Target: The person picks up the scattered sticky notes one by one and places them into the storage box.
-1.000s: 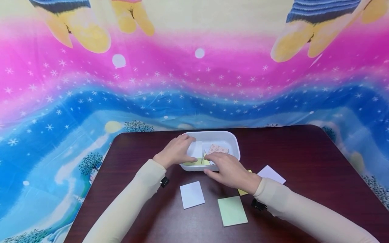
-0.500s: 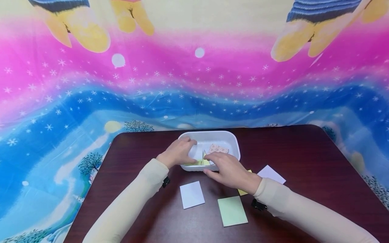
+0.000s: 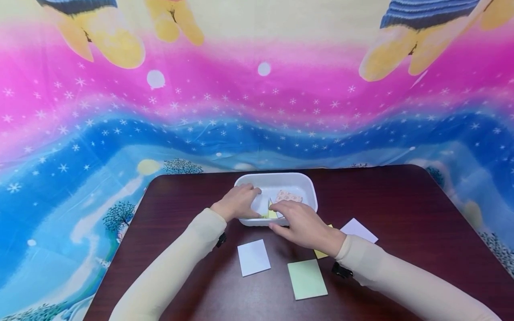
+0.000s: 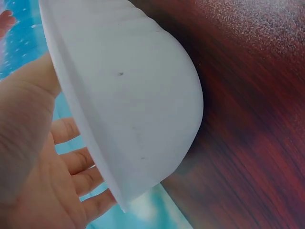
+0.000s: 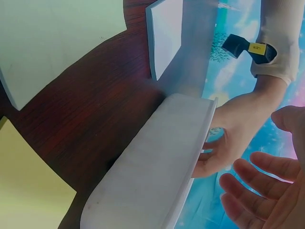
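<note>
A white plastic basin (image 3: 310, 189) stands near the far edge of the table. My left hand (image 3: 238, 202) reaches over its left side, fingers spread and lightly bent, with the thumb low by the near wall. In the left wrist view the fingertips of the left hand (image 4: 59, 176) go out of sight behind the rim. My right hand (image 3: 303, 223) lies across the near right rim, its index fingertip beside a tilted yellow sheet (image 3: 272, 214). In the right wrist view the fingers of the right hand (image 5: 259, 191) are relaxed and apart. A pink patterned piece (image 3: 289, 196) lies inside the basin.
On the brown table (image 3: 192, 276), a white square pad (image 3: 254, 257) and a pale green one (image 3: 307, 279) lie nearer me. Behind my right wrist are a yellow pad (image 3: 323, 253), partly covered, and a lilac-white pad (image 3: 359, 230). A printed cloth (image 3: 257, 102) hangs behind.
My left hand has slid a little right and toward me inside the basin, covering more of the yellow strip at the near wall. The right hand has stayed still.
</note>
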Action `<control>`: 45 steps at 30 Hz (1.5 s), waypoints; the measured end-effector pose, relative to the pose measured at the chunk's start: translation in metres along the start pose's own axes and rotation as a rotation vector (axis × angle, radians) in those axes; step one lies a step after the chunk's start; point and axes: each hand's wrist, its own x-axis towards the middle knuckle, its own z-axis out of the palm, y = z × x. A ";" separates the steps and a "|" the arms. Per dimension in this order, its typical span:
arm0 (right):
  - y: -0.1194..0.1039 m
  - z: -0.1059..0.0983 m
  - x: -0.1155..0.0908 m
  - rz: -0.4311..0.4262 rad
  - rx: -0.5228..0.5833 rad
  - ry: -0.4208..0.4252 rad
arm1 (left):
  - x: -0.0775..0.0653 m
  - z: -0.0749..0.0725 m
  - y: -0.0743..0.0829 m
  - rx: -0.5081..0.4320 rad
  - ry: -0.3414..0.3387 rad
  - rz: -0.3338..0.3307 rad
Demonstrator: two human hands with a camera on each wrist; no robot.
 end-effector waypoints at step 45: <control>-0.001 0.001 0.000 0.006 -0.006 -0.001 | -0.005 -0.015 0.001 0.002 0.002 -0.003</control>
